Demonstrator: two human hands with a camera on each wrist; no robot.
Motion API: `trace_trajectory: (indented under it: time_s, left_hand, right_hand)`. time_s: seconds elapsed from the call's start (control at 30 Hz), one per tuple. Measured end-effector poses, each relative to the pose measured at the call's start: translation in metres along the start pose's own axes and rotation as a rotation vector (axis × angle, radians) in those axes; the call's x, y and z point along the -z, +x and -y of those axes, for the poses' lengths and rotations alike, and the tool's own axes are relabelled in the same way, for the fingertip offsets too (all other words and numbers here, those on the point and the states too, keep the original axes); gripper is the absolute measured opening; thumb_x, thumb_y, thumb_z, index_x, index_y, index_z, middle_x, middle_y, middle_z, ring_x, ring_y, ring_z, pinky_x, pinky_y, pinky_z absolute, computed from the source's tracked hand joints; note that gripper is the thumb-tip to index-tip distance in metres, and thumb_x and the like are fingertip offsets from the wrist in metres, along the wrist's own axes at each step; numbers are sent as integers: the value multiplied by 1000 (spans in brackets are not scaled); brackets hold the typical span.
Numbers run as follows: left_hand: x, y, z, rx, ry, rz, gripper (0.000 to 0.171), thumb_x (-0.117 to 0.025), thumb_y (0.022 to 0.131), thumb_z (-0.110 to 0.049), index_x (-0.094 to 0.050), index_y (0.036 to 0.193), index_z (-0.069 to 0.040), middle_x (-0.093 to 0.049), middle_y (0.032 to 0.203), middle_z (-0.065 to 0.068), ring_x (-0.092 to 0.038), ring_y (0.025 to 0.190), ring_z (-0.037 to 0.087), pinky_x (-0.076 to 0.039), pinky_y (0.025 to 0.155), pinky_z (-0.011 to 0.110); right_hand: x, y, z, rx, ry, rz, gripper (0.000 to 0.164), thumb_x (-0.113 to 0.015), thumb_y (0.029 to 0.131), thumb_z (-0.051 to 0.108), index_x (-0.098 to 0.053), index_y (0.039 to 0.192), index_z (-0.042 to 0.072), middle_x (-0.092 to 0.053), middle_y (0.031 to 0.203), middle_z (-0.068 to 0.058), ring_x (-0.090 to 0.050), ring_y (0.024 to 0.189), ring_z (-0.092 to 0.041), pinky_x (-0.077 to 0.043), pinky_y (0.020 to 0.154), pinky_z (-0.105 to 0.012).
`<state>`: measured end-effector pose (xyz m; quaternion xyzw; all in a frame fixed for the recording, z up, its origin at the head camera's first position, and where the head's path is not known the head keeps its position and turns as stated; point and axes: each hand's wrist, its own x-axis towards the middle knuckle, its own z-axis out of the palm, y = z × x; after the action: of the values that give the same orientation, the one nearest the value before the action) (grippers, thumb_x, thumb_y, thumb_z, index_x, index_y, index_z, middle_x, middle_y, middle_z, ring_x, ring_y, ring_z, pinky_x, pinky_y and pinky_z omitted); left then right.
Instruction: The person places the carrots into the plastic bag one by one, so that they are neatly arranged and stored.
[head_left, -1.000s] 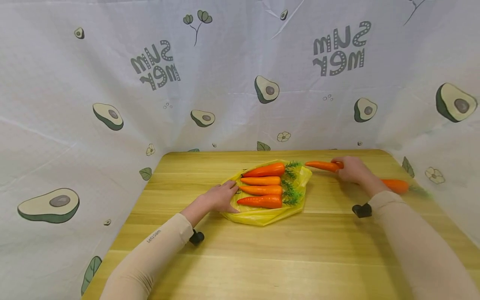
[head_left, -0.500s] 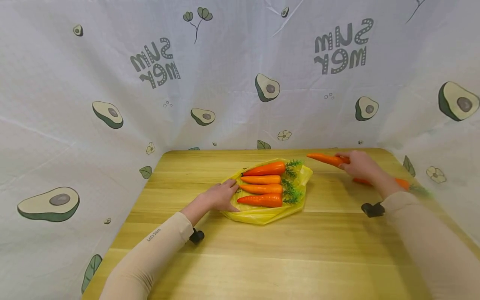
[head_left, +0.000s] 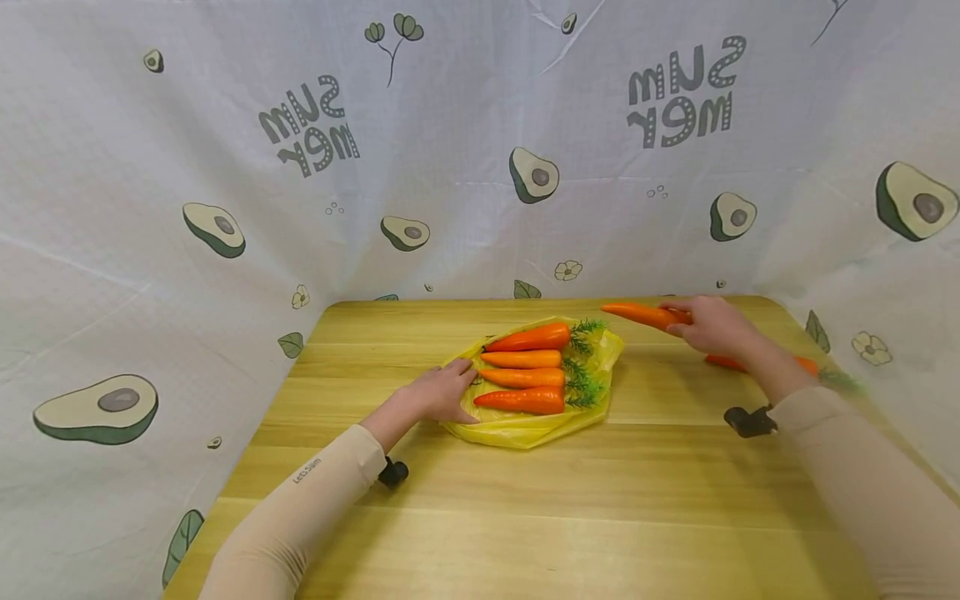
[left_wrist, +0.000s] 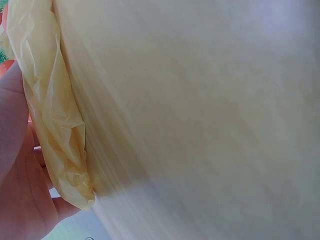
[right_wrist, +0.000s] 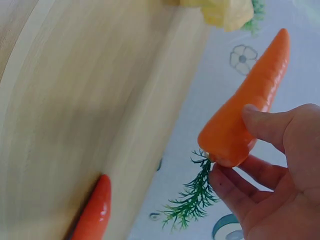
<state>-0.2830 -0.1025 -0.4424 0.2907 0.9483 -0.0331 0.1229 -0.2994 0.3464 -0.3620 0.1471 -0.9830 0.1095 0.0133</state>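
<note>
My left hand (head_left: 438, 393) holds the left rim of a yellow plastic bag (head_left: 525, 435), its thumb at the near side and its fingers over the far side. In the left wrist view the crumpled yellow plastic (left_wrist: 55, 115) runs past the thumb and fingers. Several carrots lie in a row on the bag, including a thick red-orange carrot (head_left: 521, 402), green tops to the right. Off the bag's right side, my right hand (head_left: 712, 325) pinches another carrot (head_left: 637, 313) between thumb and fingers near its thick end, tip pointing left. Its green top (right_wrist: 192, 195) shows in the right wrist view.
One more carrot (head_left: 806, 365) lies on the wooden table (head_left: 525, 517) at the right, partly hidden by my right forearm. A white curtain (head_left: 450, 125) with avocado prints hangs behind the table and along both sides.
My right hand has lifted the carrot and moved slightly right and away, then a little back left toward the bag. The left hand and the bagged carrots have stayed put.
</note>
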Motion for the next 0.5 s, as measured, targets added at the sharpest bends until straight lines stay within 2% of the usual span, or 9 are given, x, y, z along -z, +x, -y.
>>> trace_trajectory:
  time_s: [0.3, 0.5]
  left_hand:
    - [-1, 1, 1, -6, 2, -2, 98, -66, 87, -66, -30, 159, -10, -22, 167, 11, -22, 154, 26, -30, 121, 50]
    - [0, 0, 2, -14, 4, -5, 98, -66, 87, -66, -31, 159, -9, -23, 166, 12, -23, 154, 27, -31, 121, 51]
  right_hand:
    - [6, -2, 28, 85, -18, -22, 46, -65, 97, 17, -58, 138, -2, -62, 127, -33, -60, 97, -40, -48, 89, -64]
    - [9, -3, 52, 143, -30, -41, 42, -68, 94, 14, -63, 133, 0, -67, 119, -28, -62, 93, -38, -49, 86, -60]
